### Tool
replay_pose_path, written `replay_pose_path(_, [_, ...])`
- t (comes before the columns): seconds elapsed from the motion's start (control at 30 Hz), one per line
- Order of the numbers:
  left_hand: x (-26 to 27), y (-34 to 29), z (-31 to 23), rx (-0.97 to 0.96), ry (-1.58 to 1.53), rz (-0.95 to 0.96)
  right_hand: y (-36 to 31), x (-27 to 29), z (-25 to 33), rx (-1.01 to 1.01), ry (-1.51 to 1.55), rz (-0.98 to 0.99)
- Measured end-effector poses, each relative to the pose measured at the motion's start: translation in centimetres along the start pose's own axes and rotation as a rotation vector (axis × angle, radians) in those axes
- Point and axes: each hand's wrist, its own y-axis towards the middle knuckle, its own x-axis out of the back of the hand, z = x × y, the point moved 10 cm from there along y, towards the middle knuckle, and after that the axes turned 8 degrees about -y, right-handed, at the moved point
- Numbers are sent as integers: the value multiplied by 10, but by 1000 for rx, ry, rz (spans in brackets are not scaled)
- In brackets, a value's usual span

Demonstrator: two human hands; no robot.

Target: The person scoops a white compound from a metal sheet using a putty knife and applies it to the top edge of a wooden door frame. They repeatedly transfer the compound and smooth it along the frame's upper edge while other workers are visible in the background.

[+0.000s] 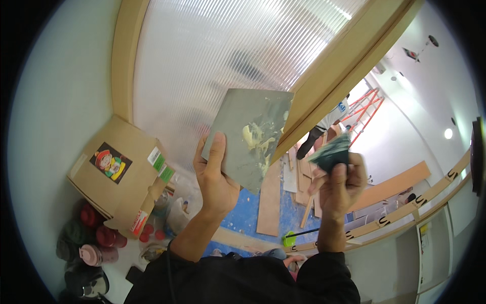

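Observation:
My left hand (pixel 216 185) grips a flat grey board (pixel 235 119) by its lower left edge, the thumb lying on its face. Smears and a thicker dab of cream-coloured putty (pixel 251 137) stick to the board's right half. To the right and apart from the board, my right hand (pixel 343 190) is closed round a small dark green scraper (pixel 331 156). The scraper's wide edge points up and left, somewhat blurred, with pale streaks along it.
Behind the board stands a ribbed translucent panel (pixel 177 76) in a wooden frame (pixel 349 61). A cardboard box (pixel 111 172) sits at left above several bottles and cups. Wooden planks (pixel 268 207) lie on blue floor covering; beyond are a person (pixel 329 121) and an orange ladder (pixel 372 104).

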Motion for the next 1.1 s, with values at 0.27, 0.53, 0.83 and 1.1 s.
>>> replay_pose_path(0.27, [6,-15,12,44,9,16,-38,-39,-71,-411,245,256])
replay_pose_path(0.53, [14,-9,-11,-52,128,-45,-39,0,-99,-478,128,103])
replay_pose_path(0.83, [17,-7,-6,-14,208,-68,190,82,165,786,-441,-356])
replay_pose_path(1.1, [7,-15,-11,34,193,-57,322,96,211,689,-876,-543])
